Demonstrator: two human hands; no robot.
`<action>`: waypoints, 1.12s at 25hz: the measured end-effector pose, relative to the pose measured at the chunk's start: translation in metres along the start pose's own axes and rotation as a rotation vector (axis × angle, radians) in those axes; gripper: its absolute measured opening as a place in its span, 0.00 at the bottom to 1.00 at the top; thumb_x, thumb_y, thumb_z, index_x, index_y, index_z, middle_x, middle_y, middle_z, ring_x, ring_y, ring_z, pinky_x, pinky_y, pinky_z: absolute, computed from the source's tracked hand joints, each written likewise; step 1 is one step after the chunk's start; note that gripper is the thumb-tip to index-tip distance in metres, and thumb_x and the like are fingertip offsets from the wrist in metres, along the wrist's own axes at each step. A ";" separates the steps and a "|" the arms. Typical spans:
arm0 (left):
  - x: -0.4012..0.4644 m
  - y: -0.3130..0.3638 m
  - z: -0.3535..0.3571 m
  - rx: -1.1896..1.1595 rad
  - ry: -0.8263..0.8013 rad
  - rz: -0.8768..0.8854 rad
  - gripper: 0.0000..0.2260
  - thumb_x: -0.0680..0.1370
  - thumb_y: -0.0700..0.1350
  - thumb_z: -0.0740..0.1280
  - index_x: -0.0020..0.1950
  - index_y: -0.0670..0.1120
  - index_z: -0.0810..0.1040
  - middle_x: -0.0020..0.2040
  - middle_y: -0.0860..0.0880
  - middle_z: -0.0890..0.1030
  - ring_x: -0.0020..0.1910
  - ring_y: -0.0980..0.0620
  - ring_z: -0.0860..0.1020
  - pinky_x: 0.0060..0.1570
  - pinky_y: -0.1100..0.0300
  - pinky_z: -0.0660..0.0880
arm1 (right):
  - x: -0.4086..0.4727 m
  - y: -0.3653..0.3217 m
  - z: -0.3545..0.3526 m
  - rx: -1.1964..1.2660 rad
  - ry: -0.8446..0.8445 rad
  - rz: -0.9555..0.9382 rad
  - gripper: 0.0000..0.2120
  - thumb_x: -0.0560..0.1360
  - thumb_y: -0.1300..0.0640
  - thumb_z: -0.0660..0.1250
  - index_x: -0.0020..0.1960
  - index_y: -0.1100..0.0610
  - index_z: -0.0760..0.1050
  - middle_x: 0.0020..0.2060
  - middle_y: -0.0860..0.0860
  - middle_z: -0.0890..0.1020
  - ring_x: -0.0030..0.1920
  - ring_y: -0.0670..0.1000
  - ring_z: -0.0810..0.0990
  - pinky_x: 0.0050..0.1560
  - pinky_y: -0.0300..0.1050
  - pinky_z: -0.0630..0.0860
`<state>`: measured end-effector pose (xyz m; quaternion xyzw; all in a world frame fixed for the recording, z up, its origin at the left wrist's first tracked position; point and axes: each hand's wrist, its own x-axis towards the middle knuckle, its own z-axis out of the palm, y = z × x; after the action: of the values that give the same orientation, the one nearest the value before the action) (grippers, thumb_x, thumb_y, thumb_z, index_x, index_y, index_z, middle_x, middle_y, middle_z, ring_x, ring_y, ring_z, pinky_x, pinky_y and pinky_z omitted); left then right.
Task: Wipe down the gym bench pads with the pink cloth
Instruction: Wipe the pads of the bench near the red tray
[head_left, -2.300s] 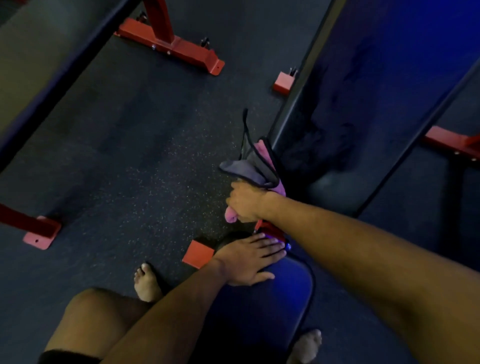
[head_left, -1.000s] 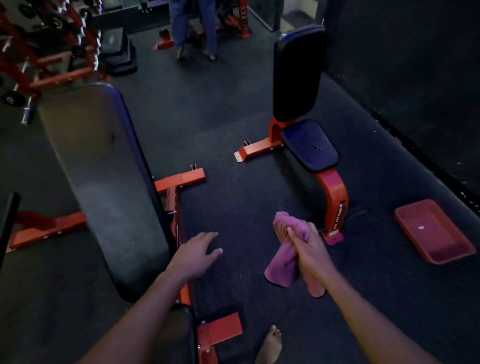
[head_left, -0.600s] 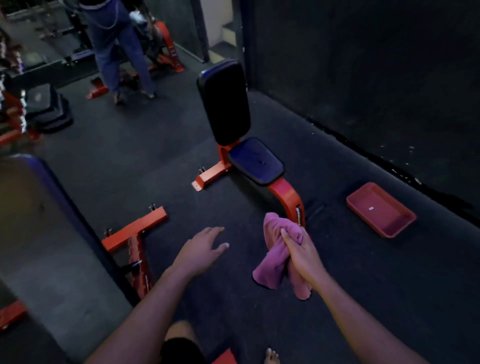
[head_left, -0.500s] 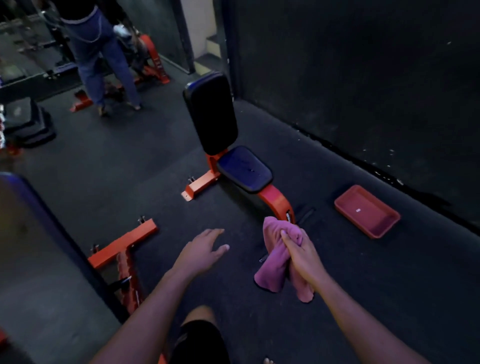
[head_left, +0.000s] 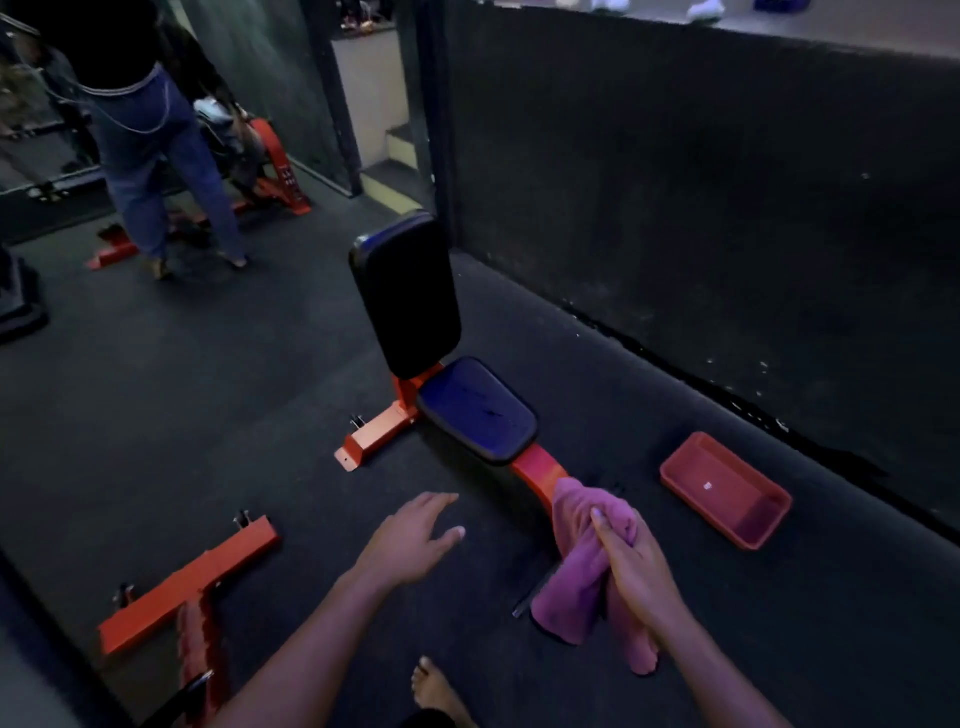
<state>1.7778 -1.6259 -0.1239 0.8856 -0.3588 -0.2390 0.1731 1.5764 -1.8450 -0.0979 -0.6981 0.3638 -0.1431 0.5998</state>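
The right hand (head_left: 631, 564) grips the pink cloth (head_left: 584, 571) at lower right of the frame. The seat pad (head_left: 475, 410) lies up-left of it at centre, its length slanting toward the cloth, the upright back pad (head_left: 405, 296) beyond. The left hand (head_left: 410, 538), fingers spread and empty, is slightly farther away.

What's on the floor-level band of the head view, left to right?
Orange steel bench foot bar → open left hand → pink cloth gripped by right hand → red rectangular plastic tray.

Pink cloth (head_left: 582, 577) bunched, hanging; bench pads (head_left: 475, 410) bare.
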 end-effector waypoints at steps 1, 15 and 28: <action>0.012 -0.017 -0.013 -0.016 0.002 -0.014 0.26 0.85 0.58 0.63 0.81 0.52 0.65 0.78 0.53 0.68 0.75 0.55 0.68 0.72 0.55 0.68 | 0.018 -0.009 0.016 -0.023 -0.026 0.008 0.04 0.82 0.56 0.66 0.52 0.52 0.79 0.51 0.51 0.83 0.52 0.44 0.81 0.45 0.25 0.72; 0.185 -0.210 -0.164 -0.103 0.062 -0.163 0.25 0.83 0.61 0.64 0.79 0.57 0.67 0.76 0.57 0.70 0.74 0.57 0.70 0.74 0.55 0.68 | 0.259 -0.127 0.219 0.016 -0.121 0.032 0.09 0.83 0.53 0.64 0.59 0.54 0.80 0.53 0.45 0.83 0.50 0.32 0.79 0.47 0.21 0.70; 0.368 -0.327 -0.296 -0.126 0.002 -0.049 0.23 0.84 0.58 0.64 0.79 0.55 0.68 0.72 0.61 0.71 0.70 0.61 0.71 0.69 0.62 0.68 | 0.449 -0.226 0.339 0.020 0.037 0.054 0.07 0.84 0.54 0.63 0.58 0.54 0.77 0.49 0.43 0.80 0.42 0.25 0.76 0.42 0.20 0.69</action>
<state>2.3519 -1.6272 -0.1462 0.8817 -0.3210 -0.2645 0.2226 2.1800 -1.8979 -0.0726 -0.6791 0.3922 -0.1437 0.6036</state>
